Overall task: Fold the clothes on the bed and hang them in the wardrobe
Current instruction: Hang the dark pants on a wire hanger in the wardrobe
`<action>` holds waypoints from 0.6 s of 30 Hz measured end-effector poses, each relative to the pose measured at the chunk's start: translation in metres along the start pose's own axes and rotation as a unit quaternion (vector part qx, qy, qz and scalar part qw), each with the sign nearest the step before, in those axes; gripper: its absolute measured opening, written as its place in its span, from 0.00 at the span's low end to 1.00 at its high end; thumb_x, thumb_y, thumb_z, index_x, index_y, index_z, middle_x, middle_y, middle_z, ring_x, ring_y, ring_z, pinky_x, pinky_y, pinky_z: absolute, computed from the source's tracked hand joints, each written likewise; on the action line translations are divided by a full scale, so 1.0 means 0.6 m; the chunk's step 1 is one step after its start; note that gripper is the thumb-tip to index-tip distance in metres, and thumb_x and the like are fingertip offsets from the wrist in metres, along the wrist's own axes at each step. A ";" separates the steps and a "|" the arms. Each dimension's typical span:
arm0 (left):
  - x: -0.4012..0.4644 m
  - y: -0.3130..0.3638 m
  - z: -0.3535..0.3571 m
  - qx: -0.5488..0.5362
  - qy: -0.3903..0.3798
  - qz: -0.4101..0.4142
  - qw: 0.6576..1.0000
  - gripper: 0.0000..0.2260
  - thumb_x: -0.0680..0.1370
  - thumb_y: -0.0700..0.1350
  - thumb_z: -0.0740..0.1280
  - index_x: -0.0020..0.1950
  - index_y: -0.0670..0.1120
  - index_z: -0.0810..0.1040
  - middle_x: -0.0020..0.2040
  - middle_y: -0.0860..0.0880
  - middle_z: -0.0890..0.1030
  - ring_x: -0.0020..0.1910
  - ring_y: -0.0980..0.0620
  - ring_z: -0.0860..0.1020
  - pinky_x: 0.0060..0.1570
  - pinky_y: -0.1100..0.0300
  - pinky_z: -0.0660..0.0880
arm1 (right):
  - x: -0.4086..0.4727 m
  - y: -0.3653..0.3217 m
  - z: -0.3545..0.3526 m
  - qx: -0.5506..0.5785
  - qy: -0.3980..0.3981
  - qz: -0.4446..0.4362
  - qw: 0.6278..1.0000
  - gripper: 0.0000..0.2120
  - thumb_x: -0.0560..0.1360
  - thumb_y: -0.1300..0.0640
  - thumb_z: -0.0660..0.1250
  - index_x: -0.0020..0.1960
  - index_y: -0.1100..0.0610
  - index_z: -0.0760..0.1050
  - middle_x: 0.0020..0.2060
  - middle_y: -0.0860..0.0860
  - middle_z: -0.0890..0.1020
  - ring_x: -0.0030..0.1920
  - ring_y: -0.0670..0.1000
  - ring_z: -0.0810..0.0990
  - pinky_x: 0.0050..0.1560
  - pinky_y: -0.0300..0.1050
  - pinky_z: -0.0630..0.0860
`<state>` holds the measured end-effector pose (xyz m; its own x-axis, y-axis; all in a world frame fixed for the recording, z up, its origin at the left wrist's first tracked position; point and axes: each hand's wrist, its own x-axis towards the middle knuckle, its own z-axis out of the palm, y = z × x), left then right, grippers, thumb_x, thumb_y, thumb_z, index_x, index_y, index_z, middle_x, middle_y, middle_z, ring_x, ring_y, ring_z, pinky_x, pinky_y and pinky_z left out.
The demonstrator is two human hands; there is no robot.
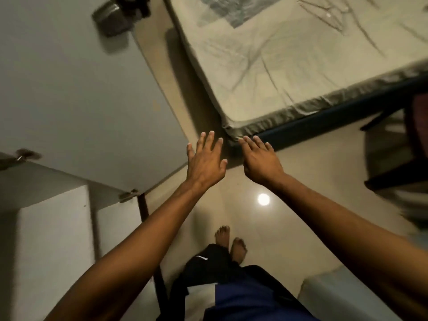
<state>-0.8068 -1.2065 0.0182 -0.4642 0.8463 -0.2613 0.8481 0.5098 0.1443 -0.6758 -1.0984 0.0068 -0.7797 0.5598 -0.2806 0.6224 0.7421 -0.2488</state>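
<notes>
Beige floor btwn bed corner & wardrobe door; left hand, right hand spread, holding nothing

Home bedroom. Bed fills upper right of frame: mattress under wrinkled pale sheet, dark frame along lower edge. Patterned cloth lies at top centre, on bed. White wardrobe door with hinges stands open across left of frame. Glossy tiled floor in centre reflects ceiling light. Bare feet at bottom centre. Dark chair at right edge.
</notes>
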 end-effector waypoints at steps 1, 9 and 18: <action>0.023 0.028 0.004 -0.003 -0.003 0.026 1.000 0.30 0.82 0.55 0.60 0.81 0.50 0.54 0.82 0.47 0.48 0.81 0.45 0.45 0.76 0.36 0.49 | -0.006 0.033 -0.004 0.005 0.010 0.029 1.000 0.31 0.82 0.59 0.56 0.81 0.54 0.48 0.80 0.53 0.53 0.80 0.56 0.49 0.78 0.58 0.51; 0.177 0.278 0.007 0.033 -0.028 0.232 0.972 0.31 0.82 0.57 0.60 0.81 0.50 0.53 0.82 0.46 0.49 0.81 0.45 0.45 0.77 0.36 0.47 | -0.061 0.274 -0.063 0.028 0.082 0.244 0.966 0.29 0.82 0.57 0.58 0.80 0.56 0.52 0.79 0.55 0.59 0.79 0.58 0.55 0.76 0.58 0.58; 0.335 0.594 0.017 0.059 -0.030 0.324 0.944 0.30 0.82 0.58 0.59 0.81 0.50 0.55 0.82 0.46 0.50 0.81 0.45 0.46 0.76 0.38 0.46 | -0.097 0.578 -0.124 0.059 0.131 0.362 0.921 0.27 0.81 0.56 0.59 0.78 0.57 0.57 0.77 0.55 0.62 0.77 0.59 0.58 0.73 0.59 0.60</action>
<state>-0.5949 -0.8563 0.0074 0.1745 0.9623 -0.2086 0.9732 -0.1363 0.1853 -0.4194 -0.8463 0.0057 -0.1373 0.9735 -0.1826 0.9767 0.1024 -0.1886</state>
